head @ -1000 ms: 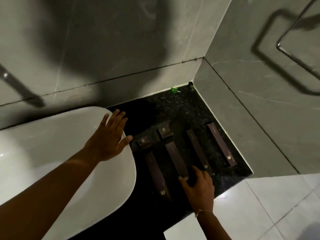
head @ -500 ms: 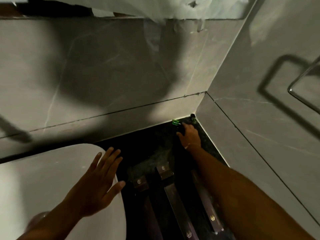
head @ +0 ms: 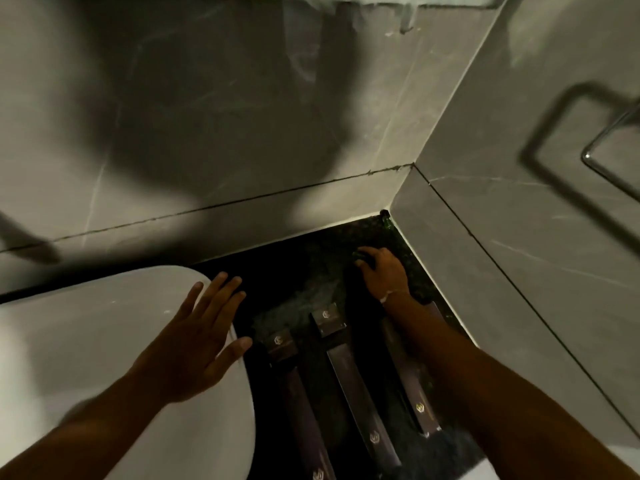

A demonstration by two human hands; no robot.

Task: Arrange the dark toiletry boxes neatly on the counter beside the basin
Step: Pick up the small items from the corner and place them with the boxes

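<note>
Several dark toiletry boxes lie on the black speckled counter [head: 304,275] right of the white basin [head: 86,327]. Two small square boxes [head: 281,345] [head: 328,318] sit at the far ends of long boxes [head: 301,410] [head: 360,400]. A third long box [head: 407,382] lies partly under my right forearm. My right hand [head: 382,271] is beyond the boxes near the back corner, fingers curled around a small green bottle [head: 358,255] that is mostly hidden. My left hand [head: 194,341] rests flat on the basin's right rim, fingers spread, holding nothing.
A small dark bottle [head: 385,216] stands in the very corner where the grey tiled walls meet. A metal towel rail [head: 609,168] projects from the right wall. The counter's strip is narrow, hemmed in by the basin and the right wall.
My right hand went from the long boxes' near ends to the back corner, closed on the green bottle and drew back a little. The view tilted up; my left hand stayed on the rim.
</note>
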